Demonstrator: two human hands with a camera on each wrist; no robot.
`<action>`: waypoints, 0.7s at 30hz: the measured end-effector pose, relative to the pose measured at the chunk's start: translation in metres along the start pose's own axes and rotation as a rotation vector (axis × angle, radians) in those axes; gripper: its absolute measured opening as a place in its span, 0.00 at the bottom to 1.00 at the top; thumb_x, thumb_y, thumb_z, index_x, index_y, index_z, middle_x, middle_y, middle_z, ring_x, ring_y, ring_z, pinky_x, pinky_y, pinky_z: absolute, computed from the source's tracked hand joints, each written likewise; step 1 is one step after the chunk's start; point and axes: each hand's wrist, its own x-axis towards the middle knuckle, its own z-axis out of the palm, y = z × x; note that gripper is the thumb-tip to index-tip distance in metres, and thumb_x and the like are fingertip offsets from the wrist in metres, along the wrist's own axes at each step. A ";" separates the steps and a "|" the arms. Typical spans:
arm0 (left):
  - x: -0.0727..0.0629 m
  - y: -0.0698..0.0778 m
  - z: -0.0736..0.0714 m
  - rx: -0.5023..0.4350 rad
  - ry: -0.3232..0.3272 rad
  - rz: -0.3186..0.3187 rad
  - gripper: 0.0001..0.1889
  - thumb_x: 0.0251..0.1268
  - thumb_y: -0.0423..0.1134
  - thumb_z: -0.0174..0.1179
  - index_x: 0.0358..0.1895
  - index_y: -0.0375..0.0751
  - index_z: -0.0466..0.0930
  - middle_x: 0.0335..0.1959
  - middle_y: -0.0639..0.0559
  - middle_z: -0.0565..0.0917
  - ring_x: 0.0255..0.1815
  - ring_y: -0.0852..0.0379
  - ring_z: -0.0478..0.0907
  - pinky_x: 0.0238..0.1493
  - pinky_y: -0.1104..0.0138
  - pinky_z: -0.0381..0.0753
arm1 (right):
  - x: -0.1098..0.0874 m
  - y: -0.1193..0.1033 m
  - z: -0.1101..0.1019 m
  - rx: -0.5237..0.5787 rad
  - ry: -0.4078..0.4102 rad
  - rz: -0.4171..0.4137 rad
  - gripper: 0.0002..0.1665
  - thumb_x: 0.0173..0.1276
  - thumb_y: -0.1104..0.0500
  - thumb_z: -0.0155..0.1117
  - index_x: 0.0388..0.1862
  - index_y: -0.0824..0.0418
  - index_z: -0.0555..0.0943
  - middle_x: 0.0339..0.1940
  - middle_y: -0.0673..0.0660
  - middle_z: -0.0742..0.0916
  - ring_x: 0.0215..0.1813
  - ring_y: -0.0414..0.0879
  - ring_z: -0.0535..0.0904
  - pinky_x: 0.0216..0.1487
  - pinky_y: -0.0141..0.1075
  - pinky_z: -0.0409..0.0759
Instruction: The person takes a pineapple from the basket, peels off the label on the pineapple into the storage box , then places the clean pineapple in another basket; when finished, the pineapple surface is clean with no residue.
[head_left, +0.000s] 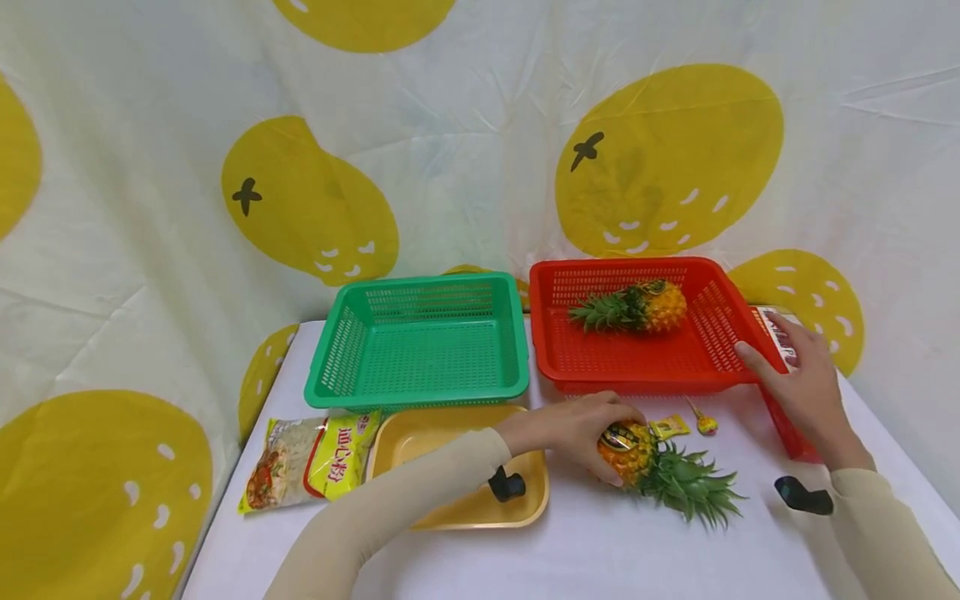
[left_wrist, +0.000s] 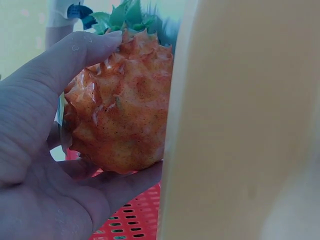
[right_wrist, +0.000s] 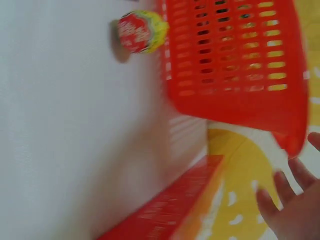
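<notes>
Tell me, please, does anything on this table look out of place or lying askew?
Mostly tidy. One pineapple lies on its side on the table, outside the baskets, gripped by the left hand; the other one lies in the red basket. A lollipop and a small yellow packet lie loose beside it.

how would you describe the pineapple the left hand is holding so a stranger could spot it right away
Find the red basket at the table's back right; just before its front edge a pineapple lies on its side on the white cloth, the left hand gripping its fruit end. Unlike the other pineapple, it lies outside the basket.
</notes>
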 end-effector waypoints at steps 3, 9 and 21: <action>0.001 -0.001 0.001 -0.004 0.008 0.007 0.44 0.56 0.56 0.81 0.76 0.51 0.72 0.63 0.57 0.73 0.57 0.68 0.68 0.55 0.80 0.66 | -0.009 -0.015 -0.007 0.010 0.079 -0.015 0.49 0.75 0.41 0.67 0.88 0.39 0.55 0.82 0.66 0.61 0.77 0.70 0.55 0.61 0.69 0.74; 0.000 -0.001 0.001 -0.004 0.007 -0.013 0.45 0.55 0.57 0.81 0.76 0.52 0.71 0.61 0.57 0.73 0.56 0.69 0.68 0.53 0.80 0.67 | -0.030 -0.048 -0.013 -0.004 0.096 -0.150 0.50 0.71 0.47 0.73 0.87 0.40 0.60 0.81 0.62 0.67 0.78 0.64 0.57 0.68 0.62 0.71; 0.000 -0.001 0.001 -0.006 0.011 -0.010 0.45 0.55 0.57 0.81 0.76 0.53 0.71 0.58 0.57 0.73 0.53 0.69 0.68 0.51 0.80 0.67 | -0.066 -0.097 0.008 0.026 -0.040 -0.393 0.58 0.57 0.57 0.84 0.84 0.37 0.66 0.75 0.53 0.76 0.73 0.30 0.61 0.54 0.17 0.61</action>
